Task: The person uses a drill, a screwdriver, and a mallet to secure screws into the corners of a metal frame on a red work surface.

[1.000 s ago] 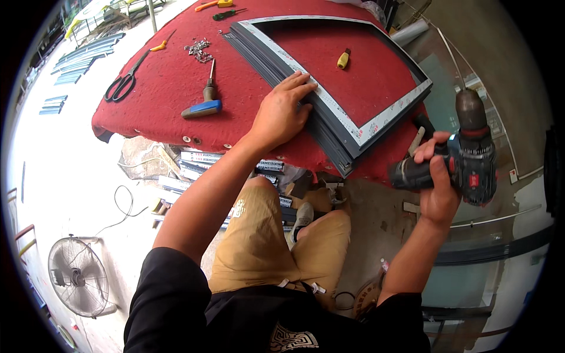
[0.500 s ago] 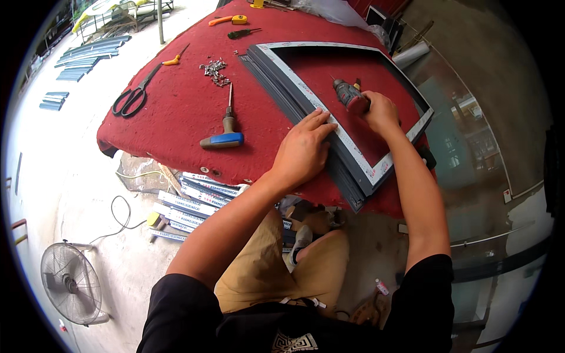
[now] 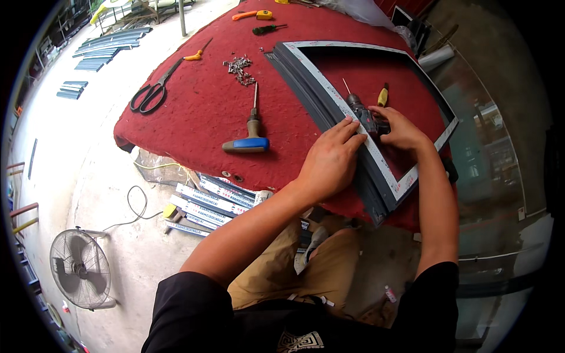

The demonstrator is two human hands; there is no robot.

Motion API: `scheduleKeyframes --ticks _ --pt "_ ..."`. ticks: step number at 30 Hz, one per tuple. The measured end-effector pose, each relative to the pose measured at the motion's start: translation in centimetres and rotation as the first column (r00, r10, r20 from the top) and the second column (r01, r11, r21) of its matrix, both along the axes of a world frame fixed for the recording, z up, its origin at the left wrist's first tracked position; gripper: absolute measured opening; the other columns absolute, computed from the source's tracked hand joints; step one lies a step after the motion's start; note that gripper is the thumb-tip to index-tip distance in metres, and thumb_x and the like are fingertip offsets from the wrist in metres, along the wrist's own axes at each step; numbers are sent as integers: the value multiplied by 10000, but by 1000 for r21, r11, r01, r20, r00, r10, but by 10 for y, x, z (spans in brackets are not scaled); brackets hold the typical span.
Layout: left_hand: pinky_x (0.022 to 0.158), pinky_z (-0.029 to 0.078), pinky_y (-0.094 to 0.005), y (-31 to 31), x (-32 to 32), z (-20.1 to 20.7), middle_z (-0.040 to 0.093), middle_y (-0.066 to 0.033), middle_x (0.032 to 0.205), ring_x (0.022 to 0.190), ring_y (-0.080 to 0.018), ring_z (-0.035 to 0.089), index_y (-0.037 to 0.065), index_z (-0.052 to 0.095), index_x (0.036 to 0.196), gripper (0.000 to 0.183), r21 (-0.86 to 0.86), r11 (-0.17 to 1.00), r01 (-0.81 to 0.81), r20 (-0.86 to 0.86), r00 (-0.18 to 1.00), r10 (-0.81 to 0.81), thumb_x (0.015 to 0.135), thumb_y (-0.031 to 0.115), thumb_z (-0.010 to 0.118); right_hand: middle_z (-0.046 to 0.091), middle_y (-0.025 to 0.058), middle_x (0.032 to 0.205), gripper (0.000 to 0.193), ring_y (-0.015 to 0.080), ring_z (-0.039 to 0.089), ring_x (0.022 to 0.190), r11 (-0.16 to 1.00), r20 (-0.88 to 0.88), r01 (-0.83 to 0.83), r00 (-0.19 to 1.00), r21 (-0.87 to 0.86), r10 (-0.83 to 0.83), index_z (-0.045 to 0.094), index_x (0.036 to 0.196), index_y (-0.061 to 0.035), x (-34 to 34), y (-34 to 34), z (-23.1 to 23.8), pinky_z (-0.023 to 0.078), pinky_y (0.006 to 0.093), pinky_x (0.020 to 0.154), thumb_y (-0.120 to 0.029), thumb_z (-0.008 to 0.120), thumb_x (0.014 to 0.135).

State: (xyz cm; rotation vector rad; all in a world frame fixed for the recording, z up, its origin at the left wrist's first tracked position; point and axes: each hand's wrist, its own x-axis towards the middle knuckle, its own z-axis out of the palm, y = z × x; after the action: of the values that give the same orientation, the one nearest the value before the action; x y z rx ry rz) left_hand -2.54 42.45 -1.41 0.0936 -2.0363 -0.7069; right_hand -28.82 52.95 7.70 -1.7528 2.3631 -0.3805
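Note:
A dark grey metal frame (image 3: 385,159) with white printed film lies on the red cloth-covered table. My left hand (image 3: 332,154) rests on its near-left rail, fingers stretched over the film. Inside the opening, my right hand (image 3: 406,130) has its fingers around the rear of a cordless drill (image 3: 366,117), whose thin bit points toward the far side. The drill is low by the rail; whether it touches the cloth I cannot tell. Just beyond it lies a small tool with a yellow handle (image 3: 383,95).
Left of the frame lie a blue-and-grey T-handled screwdriver (image 3: 250,143), a pile of small screws (image 3: 240,69), black scissors (image 3: 154,93), a green screwdriver (image 3: 268,28) and an orange cutter (image 3: 253,15). Wrapped metal profiles (image 3: 206,203) lie below the table's edge. A fan (image 3: 79,268) stands on the floor.
My right hand has brought the drill closer to the near-left rail and turned it, uncovering the yellow-handled tool. My left hand stays on the frame. The whole view has shifted slightly.

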Motion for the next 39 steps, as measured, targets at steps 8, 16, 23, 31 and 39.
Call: scheduleKeyframes --ticks 8,16,23,31,39 --pt "1037 573 -464 -22 59 34 741 -153 1307 1215 -382 702 73 741 1289 406 64 998 -10 -69 998 14 891 -9 750 697 149 1333 414 359 653 1285 839 -250 42 945 -542 -209 735 1312 -44 101 56 44 507 438 1115 -73 778 901" --pt "1000 581 -511 -139 109 32 744 -212 1271 1180 -425 726 90 689 1419 592 -263 871 -414 648 594 478 1010 516 717 746 109 1018 159 271 700 918 672 -21 28 998 -740 -65 787 1044 -31 226 158 11 572 396 818 1 785 888" --pt "946 587 -512 -157 117 21 765 -235 1147 1071 -440 733 22 648 1430 564 -271 921 -279 643 659 390 962 323 738 766 84 1050 220 280 705 956 653 214 61 964 -755 158 799 1093 -65 297 170 -70 571 411 867 -50 830 876" --pt "835 520 -257 96 136 84 650 -83 1146 985 -134 643 -34 527 1509 483 828 515 222 127 821 -557 1081 163 636 506 161 1535 1022 370 547 1408 589 243 143 965 -795 94 371 1708 -131 318 199 -78 478 508 1165 -248 921 855" --pt "942 585 -341 150 96 92 738 -117 1155 1011 -175 727 -34 582 1374 416 805 486 339 319 444 -838 1082 210 747 748 157 1161 684 351 758 1005 404 372 353 928 -844 -32 588 1544 -48 299 256 -90 618 427 850 -190 851 929"
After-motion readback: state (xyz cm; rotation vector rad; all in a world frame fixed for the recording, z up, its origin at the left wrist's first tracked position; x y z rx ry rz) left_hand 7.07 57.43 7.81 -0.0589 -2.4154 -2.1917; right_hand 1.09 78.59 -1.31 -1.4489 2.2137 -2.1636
